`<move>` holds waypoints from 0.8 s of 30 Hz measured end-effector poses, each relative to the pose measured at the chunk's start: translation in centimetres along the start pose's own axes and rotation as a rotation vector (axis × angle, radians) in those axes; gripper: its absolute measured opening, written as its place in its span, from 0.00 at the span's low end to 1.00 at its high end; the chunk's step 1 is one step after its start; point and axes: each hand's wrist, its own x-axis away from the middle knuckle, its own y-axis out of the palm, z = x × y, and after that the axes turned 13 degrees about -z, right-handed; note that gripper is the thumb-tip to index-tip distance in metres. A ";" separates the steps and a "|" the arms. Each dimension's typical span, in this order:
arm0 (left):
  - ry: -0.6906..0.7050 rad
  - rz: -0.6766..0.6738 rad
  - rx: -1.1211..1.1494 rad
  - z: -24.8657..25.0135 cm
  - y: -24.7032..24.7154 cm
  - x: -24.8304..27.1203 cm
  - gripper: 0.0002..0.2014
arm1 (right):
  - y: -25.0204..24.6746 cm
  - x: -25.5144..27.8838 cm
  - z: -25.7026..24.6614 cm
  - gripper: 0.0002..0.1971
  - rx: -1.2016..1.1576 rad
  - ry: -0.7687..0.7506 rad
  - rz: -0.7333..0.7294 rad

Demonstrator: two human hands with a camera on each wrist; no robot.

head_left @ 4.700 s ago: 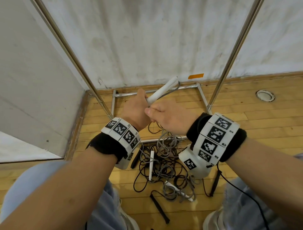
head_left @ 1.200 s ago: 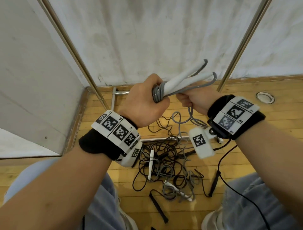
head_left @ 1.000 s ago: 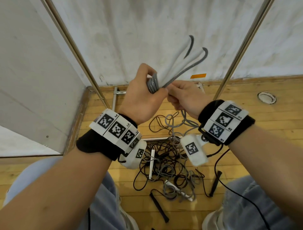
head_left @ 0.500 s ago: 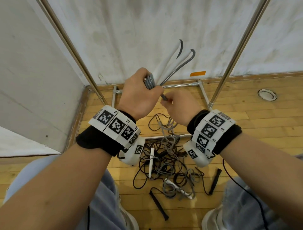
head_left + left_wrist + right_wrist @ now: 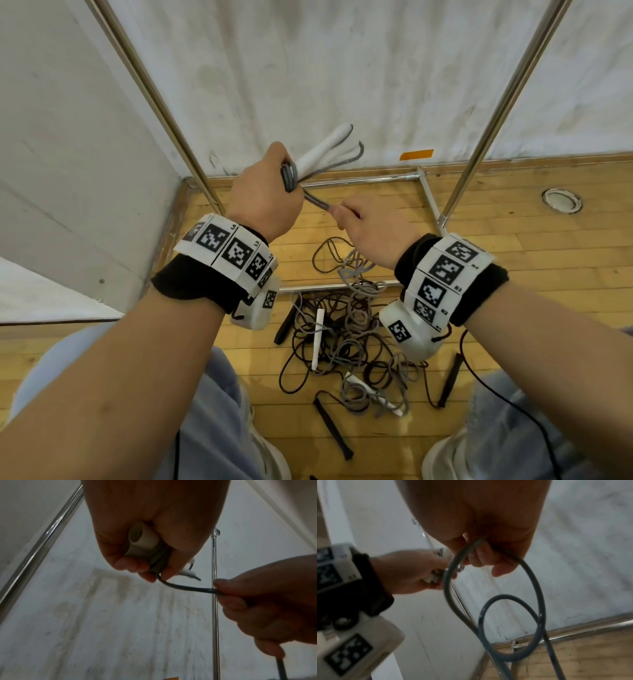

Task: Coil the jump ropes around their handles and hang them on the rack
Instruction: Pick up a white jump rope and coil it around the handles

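Here the left hand [image 5: 263, 198] is wrapped round two white handles [image 5: 322, 150], with grey rope [image 5: 317, 202] coiled about them at the fist, their tips jutting up towards the wall. The right hand [image 5: 370, 229] pinches the rope's free length just beside, stretched between both fists, the rest trailing to the tangle [image 5: 346, 339] on the floor [image 5: 513, 246] inside the rack [image 5: 479, 113].

Two white handles [image 5: 320, 150] held together; two more white handles [image 5: 318, 337] and four black handles [image 5: 332, 428] on floor.
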 end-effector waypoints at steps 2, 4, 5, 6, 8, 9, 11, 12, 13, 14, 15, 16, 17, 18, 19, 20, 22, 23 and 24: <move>-0.018 -0.105 -0.059 -0.4 -0.2 -0.1 0.10 | -0.1 0.1 -0.1 0.18 0.027 -0.005 0.008; -0.012 -0.173 -0.088 -0.9 -0.5 -0.3 0.10 | -0.6 0.2 -0.1 0.19 0.034 0.000 0.034; -0.007 -0.190 -0.101 -1.0 -0.7 -0.3 0.10 | -1.0 0.3 -0.1 0.19 0.020 0.005 0.035; -0.007 -0.197 -0.123 -1.1 -0.7 -0.3 0.10 | -1.3 0.4 -0.1 0.19 0.011 0.006 0.019; -0.016 -0.193 -0.206 -0.9 -0.2 -0.3 0.10 | -1.6 0.6 -0.6 0.19 0.032 -0.017 -0.038; -0.021 -0.190 -0.248 -0.8 0.3 -0.2 0.10 | -1.6 0.7 -1.0 0.19 0.049 -0.041 -0.065; -0.009 -0.184 -0.292 -0.6 1.3 -0.2 0.08 | -1.1 0.8 -2.0 0.19 0.068 -0.084 -0.108; 0.008 -0.184 -0.297 -0.5 1.7 -0.3 0.08 | -0.9 0.9 -2.3 0.19 0.063 -0.095 -0.124; 0.029 -0.191 -0.300 -0.6 2.1 -0.3 0.07 | -0.8 0.9 -2.5 0.19 0.052 -0.101 -0.136; 0.052 -0.202 -0.302 -0.7 2.4 -0.4 0.07 | -0.9 1.0 -2.5 0.18 0.045 -0.106 -0.141; 0.075 -0.212 -0.304 -0.7 2.7 -0.3 0.07 | -1.2 1.0 -2.5 0.17 0.047 -0.110 -0.134; 0.095 -0.220 -0.302 -0.7 3.0 -0.3 0.07 | -1.5 1.1 -2.3 0.17 0.054 -0.113 -0.117; 0.109 -0.222 -0.303 -0.7 3.3 -0.2 0.10 | -1.8 1.1 -2.0 0.17 0.061 -0.117 -0.091; 0.117 -0.217 -0.309 -0.7 3.7 -0.1 0.13 | -2.2 1.2 -1.8 0.17 0.065 -0.118 -0.060; 0.120 -0.205 -0.319 -0.7 4.0 -0.1 0.16 | -2.4 1.2 -1.5 0.16 0.070 -0.118 -0.029; 0.122 -0.188 -0.326 -0.7 4.3 -0.1 0.17 | -2.7 1.2 -1.2 0.15 0.082 -0.115 -0.001; 0.129 -0.182 -0.333 -0.5 4.6 -0.1 0.14 | -3.1 1.1 -0.8 0.13 0.137 -0.108 0.050; 0.136 -0.191 -0.338 -0.4 4.6 -0.1 0.11 | -3.4 0.9 -0.5 0.15 0.168 -0.103 0.080; 0.140 -0.201 -0.345 -0.3 4.7 0.0 0.09 | -3.7 0.8 -0.2 0.16 0.194 -0.092 0.118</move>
